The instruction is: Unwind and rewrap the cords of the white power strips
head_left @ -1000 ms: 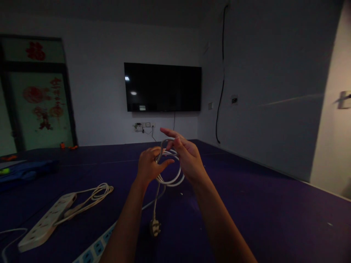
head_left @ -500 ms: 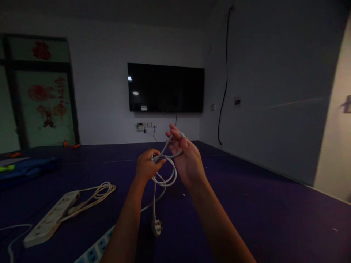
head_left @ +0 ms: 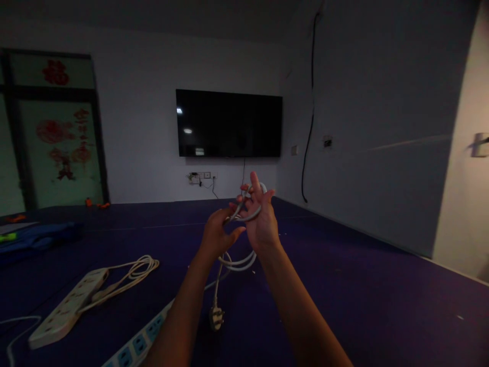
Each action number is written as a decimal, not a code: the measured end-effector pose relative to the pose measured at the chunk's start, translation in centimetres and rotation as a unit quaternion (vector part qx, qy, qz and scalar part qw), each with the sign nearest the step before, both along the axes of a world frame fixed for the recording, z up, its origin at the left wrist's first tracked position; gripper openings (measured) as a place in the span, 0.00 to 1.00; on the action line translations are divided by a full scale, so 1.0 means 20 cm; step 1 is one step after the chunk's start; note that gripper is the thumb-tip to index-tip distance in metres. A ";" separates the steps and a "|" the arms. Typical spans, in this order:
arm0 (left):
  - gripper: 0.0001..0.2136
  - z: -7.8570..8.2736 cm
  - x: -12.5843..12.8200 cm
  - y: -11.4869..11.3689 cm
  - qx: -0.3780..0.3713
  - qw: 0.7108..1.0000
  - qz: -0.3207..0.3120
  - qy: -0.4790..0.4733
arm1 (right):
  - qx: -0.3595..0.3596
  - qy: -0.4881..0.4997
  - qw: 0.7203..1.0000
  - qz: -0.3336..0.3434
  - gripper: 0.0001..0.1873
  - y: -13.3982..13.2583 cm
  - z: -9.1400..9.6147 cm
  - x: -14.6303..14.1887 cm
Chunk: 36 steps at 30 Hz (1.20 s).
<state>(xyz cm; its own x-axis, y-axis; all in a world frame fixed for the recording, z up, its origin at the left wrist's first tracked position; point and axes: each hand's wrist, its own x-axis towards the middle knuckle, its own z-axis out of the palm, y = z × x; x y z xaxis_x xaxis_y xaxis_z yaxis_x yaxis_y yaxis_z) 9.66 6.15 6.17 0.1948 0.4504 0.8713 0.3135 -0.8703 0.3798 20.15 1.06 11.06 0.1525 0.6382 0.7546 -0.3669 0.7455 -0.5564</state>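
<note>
A white power cord (head_left: 236,266) is gathered in loops between my hands, above the purple surface. My left hand (head_left: 218,235) is closed on it where the strands come together. A loop of the cord passes round the fingers of my right hand (head_left: 264,224); the index finger and thumb are stretched out and the other fingers are bent at the cord. From the coil the plug (head_left: 216,317) hangs down with its pins showing. Below my left forearm lies a power strip (head_left: 139,342) with blue sockets, partly hidden by the arm; a white cord runs up from its end.
On the left, a second white power strip (head_left: 69,308) lies with its cord (head_left: 139,270) coiled beside it. Farther back is some folded blue cloth (head_left: 42,238). A television (head_left: 229,123) hangs on the far wall, and a dark cable (head_left: 310,127) runs down the right wall.
My left hand has moved right, closer to my right hand. The right index finger and thumb have spread apart within the cord loop, and the lower loops hang slightly lower.
</note>
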 end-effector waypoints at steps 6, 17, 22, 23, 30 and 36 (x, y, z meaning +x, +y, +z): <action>0.06 -0.01 0.05 -0.02 0.027 0.996 0.009 0.080 | -0.002 0.044 0.999 0.008 0.35 -0.07 0.01 -0.01; 0.05 -0.14 -0.01 0.11 -0.041 0.998 0.033 0.044 | 0.142 0.066 0.987 0.026 0.36 -0.38 0.14 0.17; 0.11 -0.13 -0.05 0.13 -0.095 0.989 0.092 0.068 | 0.185 0.050 0.981 0.034 0.37 -0.39 0.13 0.13; 0.14 -0.13 -0.07 0.14 -0.108 0.986 0.108 0.071 | 0.188 0.049 0.980 0.034 0.37 -0.39 0.12 0.12; 0.17 -0.13 -0.12 0.15 -0.158 0.969 0.177 0.073 | 0.164 0.021 0.986 -0.004 0.38 -0.38 0.12 0.09; 0.10 -0.15 -0.14 0.14 -0.144 0.968 0.201 0.034 | 0.163 0.070 0.984 -0.010 0.37 -0.40 0.11 0.07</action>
<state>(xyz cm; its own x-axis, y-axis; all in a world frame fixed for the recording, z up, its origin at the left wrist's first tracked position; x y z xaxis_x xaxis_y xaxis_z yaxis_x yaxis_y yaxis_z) 6.78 9.04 3.17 0.0049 0.7243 0.6894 0.6375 -0.5334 0.5559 21.57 -6.99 13.17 0.2793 0.3625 0.8892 -0.4072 0.8833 -0.2321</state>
